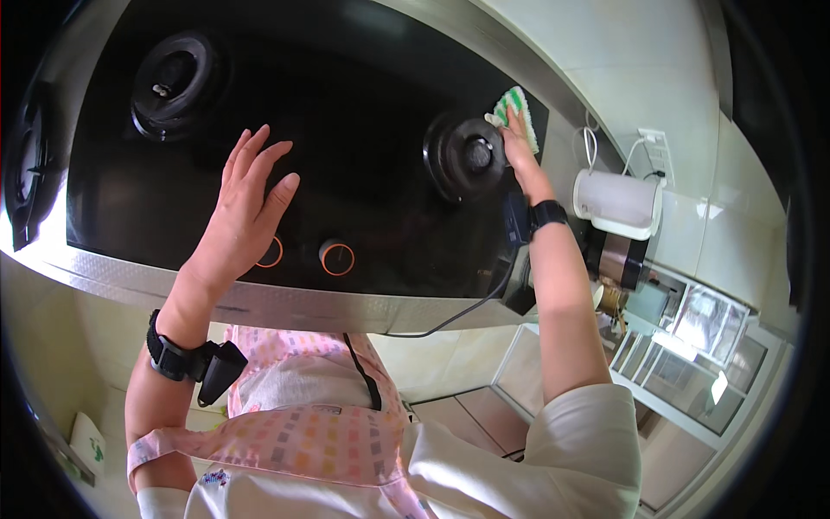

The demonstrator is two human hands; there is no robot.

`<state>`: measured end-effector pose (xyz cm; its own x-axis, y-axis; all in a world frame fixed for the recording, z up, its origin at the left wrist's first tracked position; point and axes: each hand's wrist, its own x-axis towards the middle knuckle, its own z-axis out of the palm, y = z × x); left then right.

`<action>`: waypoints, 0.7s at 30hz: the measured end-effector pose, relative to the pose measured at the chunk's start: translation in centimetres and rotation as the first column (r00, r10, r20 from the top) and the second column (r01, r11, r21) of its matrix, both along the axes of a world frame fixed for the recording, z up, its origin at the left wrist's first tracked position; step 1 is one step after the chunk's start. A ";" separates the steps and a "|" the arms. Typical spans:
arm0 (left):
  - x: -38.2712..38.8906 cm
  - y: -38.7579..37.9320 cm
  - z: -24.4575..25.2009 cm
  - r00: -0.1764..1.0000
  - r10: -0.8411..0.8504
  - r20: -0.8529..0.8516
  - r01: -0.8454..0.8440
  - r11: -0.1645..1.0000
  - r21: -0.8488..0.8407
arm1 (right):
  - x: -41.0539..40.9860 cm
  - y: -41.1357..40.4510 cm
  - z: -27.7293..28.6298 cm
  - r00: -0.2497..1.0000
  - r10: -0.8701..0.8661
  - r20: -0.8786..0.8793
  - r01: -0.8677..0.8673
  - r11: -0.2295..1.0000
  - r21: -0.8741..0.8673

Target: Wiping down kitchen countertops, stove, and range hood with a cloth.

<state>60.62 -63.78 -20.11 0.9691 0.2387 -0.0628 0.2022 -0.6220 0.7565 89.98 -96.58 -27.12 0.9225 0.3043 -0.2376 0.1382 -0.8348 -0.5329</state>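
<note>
My right hand (pixel 519 143) presses a green-and-white cloth (pixel 517 107) on the black glass cooktop (pixel 337 97), beside the right burner (pixel 470 156). Part of the cloth shows past my fingers. My left hand (pixel 249 188) is empty, its fingers apart, over the cooktop's left half, below and to the right of the left burner (pixel 175 81). A small pale thing lies at that burner's middle. Two control knobs with orange rings sit near the front edge; my left hand partly hides one, and the other knob (pixel 337 257) shows fully.
A steel counter edge (pixel 311 313) runs along the front. To the right are a white appliance (pixel 618 202) with a cord, a wall socket strip (pixel 657 156) and a dark container (pixel 620 259). A black pan-like object (pixel 29 165) stands at far left. A black cable crosses the front edge.
</note>
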 end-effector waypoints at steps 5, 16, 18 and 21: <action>1.2 -1.9 -1.2 0.997 -0.071 0.013 0.071 0.997 -0.022 | -7.0 -6.0 -4.1 0.983 0.093 0.160 -0.092 0.996 -0.015; 0.1 -2.7 -1.4 0.999 -0.052 -0.007 0.052 0.999 0.015 | -4.8 -5.3 -5.1 0.957 0.197 0.213 -0.162 0.972 -0.171; -0.6 -2.8 -1.5 0.999 -0.036 -0.015 0.036 0.999 0.038 | 1.2 -5.5 -5.1 0.938 0.227 0.261 -0.191 0.969 -0.158; -1.7 -4.0 -2.6 0.999 -0.001 -0.044 0.004 0.997 0.077 | 6.0 -6.9 -4.9 0.944 0.185 0.274 -0.145 0.976 -0.162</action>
<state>58.95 -67.75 -22.69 0.9664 0.2418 -0.0872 0.2326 -0.6784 0.6969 96.03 -103.47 -32.06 0.8971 0.4412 -0.0218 0.4097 -0.8495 -0.3324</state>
